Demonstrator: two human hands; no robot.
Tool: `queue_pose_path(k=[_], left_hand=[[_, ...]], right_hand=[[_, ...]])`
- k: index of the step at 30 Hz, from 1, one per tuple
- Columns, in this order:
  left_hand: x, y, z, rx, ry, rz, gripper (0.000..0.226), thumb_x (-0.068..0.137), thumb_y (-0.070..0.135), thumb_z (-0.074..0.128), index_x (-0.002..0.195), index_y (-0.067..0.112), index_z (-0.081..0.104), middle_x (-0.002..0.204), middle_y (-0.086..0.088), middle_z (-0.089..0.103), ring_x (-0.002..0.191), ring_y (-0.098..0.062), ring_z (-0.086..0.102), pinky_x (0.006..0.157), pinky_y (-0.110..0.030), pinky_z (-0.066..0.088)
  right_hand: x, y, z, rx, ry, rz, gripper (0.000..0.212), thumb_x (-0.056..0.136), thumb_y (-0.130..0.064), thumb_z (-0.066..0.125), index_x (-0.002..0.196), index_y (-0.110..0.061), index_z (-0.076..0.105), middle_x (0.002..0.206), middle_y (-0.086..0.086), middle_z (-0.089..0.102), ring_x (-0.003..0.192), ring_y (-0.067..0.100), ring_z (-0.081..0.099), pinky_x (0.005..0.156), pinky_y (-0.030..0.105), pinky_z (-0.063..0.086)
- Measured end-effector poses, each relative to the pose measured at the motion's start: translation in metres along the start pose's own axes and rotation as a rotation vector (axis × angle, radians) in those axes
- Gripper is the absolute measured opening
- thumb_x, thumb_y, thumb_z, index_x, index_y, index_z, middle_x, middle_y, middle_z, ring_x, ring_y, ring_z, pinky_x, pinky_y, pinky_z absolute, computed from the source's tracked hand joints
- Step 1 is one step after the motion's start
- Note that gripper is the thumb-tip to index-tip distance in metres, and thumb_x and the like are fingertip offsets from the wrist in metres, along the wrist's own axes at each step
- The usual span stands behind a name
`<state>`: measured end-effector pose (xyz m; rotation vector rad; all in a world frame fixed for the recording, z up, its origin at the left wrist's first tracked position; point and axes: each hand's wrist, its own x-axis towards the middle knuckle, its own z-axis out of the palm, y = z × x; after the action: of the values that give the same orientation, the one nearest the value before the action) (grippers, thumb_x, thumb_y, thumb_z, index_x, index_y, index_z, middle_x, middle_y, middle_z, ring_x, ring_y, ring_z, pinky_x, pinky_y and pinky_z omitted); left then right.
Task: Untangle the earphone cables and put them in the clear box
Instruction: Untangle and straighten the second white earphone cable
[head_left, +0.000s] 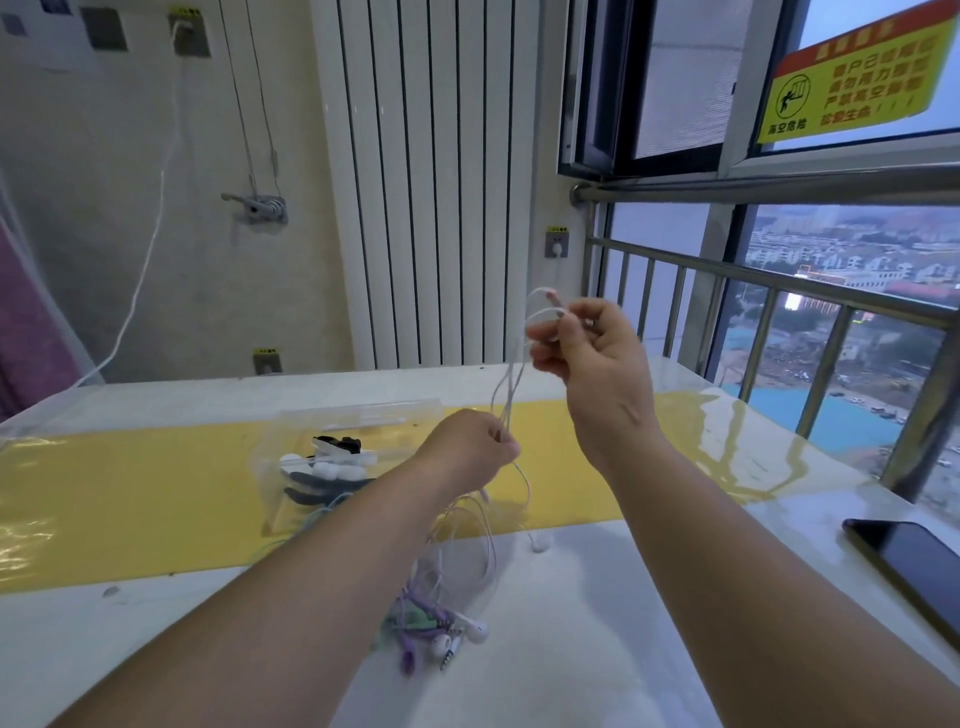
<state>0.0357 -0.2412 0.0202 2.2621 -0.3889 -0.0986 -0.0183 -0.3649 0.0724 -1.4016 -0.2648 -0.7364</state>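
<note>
Hands apart, both holding one white earphone cable just right of the clear box: left hand pinches the strands low, right hand grips gathered loops above. A remaining tangle lies nearer than the box. The cable looks light, limp and snag-prone, so hold it near the plug.

My left forearm covers the near right corner of the clear box and part of the cable tangle. My left hand hides its own fingertips where the white cable enters. The picture's right edge cuts off the phone. The box contents are too blurred to identify.
</note>
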Motion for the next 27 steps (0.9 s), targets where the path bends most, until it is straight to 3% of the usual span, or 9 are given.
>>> queue_pose_path(k=[3,9,12,15,17,20,23,25,27], left_hand=[[0.001,0.003,-0.010,-0.204,0.064,0.013,0.020,0.093,0.018,0.061,0.088,0.000,0.066,0.071,-0.008,0.053,0.054,-0.018,0.045,0.050,-0.026,0.043],[0.003,0.019,-0.024,-0.764,0.067,0.069,0.014,0.095,0.004,0.056,0.084,0.001,0.064,0.075,-0.012,0.055,0.061,-0.017,0.056,0.060,-0.026,0.056],[0.001,0.024,-0.030,-0.771,0.103,0.100,0.014,0.096,0.004,0.054,0.087,0.001,0.065,0.075,-0.011,0.056,0.061,-0.017,0.057,0.065,-0.026,0.058],[-0.001,0.028,-0.039,-0.714,0.130,0.180,0.017,0.096,0.004,0.054,0.084,0.004,0.065,0.079,-0.012,0.059,0.064,-0.020,0.059,0.071,-0.033,0.059],[-0.004,0.031,-0.046,-0.685,0.120,0.244,0.016,0.095,0.003,0.055,0.084,0.005,0.067,0.081,-0.013,0.060,0.064,-0.025,0.060,0.072,-0.038,0.057],[-0.011,0.038,-0.057,-0.674,0.107,0.316,0.017,0.096,0.001,0.053,0.084,0.004,0.065,0.077,-0.013,0.059,0.061,-0.026,0.060,0.066,-0.036,0.058],[-0.021,0.036,-0.082,-0.643,0.183,0.354,0.019,0.096,0.003,0.053,0.082,0.007,0.066,0.078,-0.011,0.060,0.063,-0.023,0.059,0.061,-0.031,0.056],[-0.028,0.033,-0.098,-0.645,0.207,0.357,0.018,0.096,0.002,0.053,0.084,0.007,0.066,0.079,-0.011,0.060,0.061,-0.018,0.057,0.057,-0.026,0.052],[-0.037,0.021,-0.117,-0.659,0.243,0.355,0.020,0.095,0.001,0.052,0.083,0.009,0.065,0.080,-0.012,0.059,0.064,-0.019,0.056,0.057,-0.027,0.050]], right_hand=[[0.004,-0.005,-0.006,0.036,0.149,-0.056,0.015,0.103,-0.012,0.040,0.095,-0.017,0.052,0.084,0.008,0.067,0.070,0.017,0.058,0.065,0.028,0.050],[-0.006,0.012,-0.008,-0.253,0.244,0.079,0.012,0.101,-0.021,0.045,0.093,-0.019,0.054,0.071,-0.001,0.053,0.061,0.009,0.046,0.061,0.027,0.037],[-0.014,0.022,-0.010,-0.293,0.093,0.189,0.011,0.091,-0.019,0.050,0.100,-0.018,0.057,0.073,0.000,0.050,0.064,0.013,0.044,0.059,0.030,0.036],[-0.020,0.024,-0.008,-0.364,-0.130,0.308,0.041,0.078,-0.015,0.055,0.119,-0.017,0.057,0.078,0.002,0.049,0.069,0.015,0.048,0.056,0.023,0.041],[-0.022,0.023,0.000,-0.444,-0.235,0.361,0.046,0.081,-0.013,0.064,0.125,-0.021,0.053,0.078,0.001,0.052,0.069,0.012,0.052,0.055,0.018,0.041],[-0.022,0.021,0.013,-0.580,-0.272,0.317,0.013,0.087,-0.022,0.067,0.099,-0.020,0.065,0.070,0.006,0.059,0.058,0.012,0.051,0.048,0.023,0.041],[-0.021,0.012,0.035,-0.582,-0.222,0.228,0.027,0.094,-0.022,0.056,0.090,0.004,0.064,0.081,0.022,0.065,0.069,0.032,0.055,0.054,0.032,0.041],[-0.024,0.000,0.050,-0.508,-0.232,0.222,0.028,0.096,-0.017,0.053,0.096,0.009,0.064,0.100,0.031,0.062,0.076,0.037,0.056,0.048,0.020,0.047],[-0.028,-0.006,0.070,-0.421,-0.290,0.241,0.025,0.096,-0.018,0.055,0.091,0.004,0.066,0.099,0.030,0.062,0.069,0.026,0.054,0.041,0.011,0.041]])
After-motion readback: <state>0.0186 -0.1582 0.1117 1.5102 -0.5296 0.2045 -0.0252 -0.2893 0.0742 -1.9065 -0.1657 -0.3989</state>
